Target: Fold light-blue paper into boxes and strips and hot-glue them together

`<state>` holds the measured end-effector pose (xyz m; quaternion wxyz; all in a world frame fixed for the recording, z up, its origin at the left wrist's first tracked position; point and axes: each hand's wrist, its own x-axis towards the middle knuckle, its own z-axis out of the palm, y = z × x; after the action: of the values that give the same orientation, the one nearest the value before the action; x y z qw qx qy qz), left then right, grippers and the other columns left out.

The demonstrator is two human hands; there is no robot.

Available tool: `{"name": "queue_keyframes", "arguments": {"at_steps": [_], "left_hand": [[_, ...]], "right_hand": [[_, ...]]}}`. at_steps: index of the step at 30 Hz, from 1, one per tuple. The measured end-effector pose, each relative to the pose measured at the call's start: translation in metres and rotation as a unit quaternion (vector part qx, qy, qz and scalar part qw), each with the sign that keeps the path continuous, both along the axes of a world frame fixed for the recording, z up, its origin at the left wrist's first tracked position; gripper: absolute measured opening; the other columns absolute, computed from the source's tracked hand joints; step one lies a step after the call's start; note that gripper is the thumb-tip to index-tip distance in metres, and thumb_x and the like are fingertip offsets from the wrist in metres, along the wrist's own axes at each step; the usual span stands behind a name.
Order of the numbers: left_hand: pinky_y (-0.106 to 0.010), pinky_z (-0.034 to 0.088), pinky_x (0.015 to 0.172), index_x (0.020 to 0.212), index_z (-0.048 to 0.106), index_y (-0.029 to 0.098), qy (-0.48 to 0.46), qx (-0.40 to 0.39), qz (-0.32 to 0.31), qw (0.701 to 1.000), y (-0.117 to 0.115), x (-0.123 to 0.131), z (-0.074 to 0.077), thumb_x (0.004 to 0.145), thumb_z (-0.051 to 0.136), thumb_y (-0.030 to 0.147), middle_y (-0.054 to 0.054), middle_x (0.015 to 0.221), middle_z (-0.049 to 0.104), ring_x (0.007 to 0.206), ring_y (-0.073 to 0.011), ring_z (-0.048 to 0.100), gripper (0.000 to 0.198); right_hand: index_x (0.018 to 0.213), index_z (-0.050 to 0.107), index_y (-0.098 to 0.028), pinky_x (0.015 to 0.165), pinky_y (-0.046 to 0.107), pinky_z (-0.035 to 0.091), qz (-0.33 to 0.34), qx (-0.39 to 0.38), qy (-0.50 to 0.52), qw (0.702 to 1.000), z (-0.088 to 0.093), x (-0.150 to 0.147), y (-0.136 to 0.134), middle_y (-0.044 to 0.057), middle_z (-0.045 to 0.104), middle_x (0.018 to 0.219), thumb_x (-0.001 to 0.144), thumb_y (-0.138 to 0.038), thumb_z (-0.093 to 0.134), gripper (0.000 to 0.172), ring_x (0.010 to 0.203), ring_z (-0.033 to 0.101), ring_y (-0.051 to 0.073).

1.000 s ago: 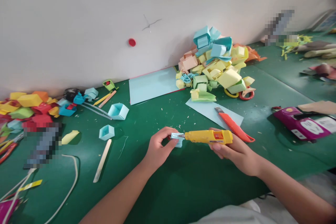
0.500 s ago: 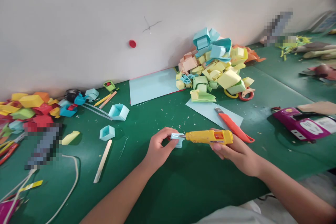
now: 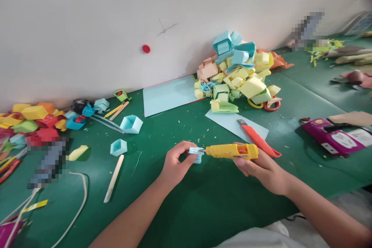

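Note:
My left hand (image 3: 176, 164) pinches a small light-blue folded paper piece (image 3: 197, 154) just above the green table (image 3: 209, 201). My right hand (image 3: 258, 168) grips a yellow glue gun (image 3: 232, 151), held level with its metal tip touching the paper piece. Both hands are closed on what they hold. Right behind the gun, an orange utility knife (image 3: 258, 138) lies on a pale blue sheet (image 3: 232, 122).
A heap of folded paper boxes (image 3: 238, 73) sits against the wall, beside a blue sheet (image 3: 170, 95). Two small blue boxes (image 3: 130, 123), a wooden stick (image 3: 114, 178) and a white cord (image 3: 78, 205) lie left. More coloured boxes (image 3: 31, 118) are far left; a purple package (image 3: 334, 139) is right.

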<state>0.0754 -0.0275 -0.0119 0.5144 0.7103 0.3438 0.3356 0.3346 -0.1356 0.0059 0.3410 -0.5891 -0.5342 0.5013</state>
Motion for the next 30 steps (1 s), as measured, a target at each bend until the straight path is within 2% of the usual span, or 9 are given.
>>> {"name": "queue_keyframes", "arguments": {"at_steps": [12, 30], "left_hand": [[-0.033, 0.049, 0.08, 0.097, 0.074, 0.018, -0.003, -0.007, -0.002, 1.0, -0.0001, -0.0003, 0.0007, 0.093, 0.064, 0.031, -0.007, 0.1, 0.07, 0.092, -0.0221, 0.064, 0.017], [-0.033, 0.048, 0.078, 0.097, 0.074, 0.019, -0.002, -0.015, -0.002, 1.0, -0.0006, 0.0004, 0.0011, 0.093, 0.064, 0.03, -0.007, 0.101, 0.07, 0.092, -0.0218, 0.063, 0.015]], "right_hand": [[0.073, 0.052, -0.022, 0.056, 0.03, 0.044, -0.002, 0.015, 0.001, 1.0, -0.0015, 0.0028, -0.0021, 0.0, 0.05, 0.068, 0.093, -0.075, 0.048, 0.058, 0.061, 0.048, 0.015], [0.081, 0.055, -0.021, 0.055, 0.029, 0.046, -0.004, 0.018, 0.013, 1.0, -0.0029, 0.0065, -0.0056, 0.0, 0.052, 0.068, 0.094, -0.071, 0.052, 0.052, 0.061, 0.049, 0.015]]}}
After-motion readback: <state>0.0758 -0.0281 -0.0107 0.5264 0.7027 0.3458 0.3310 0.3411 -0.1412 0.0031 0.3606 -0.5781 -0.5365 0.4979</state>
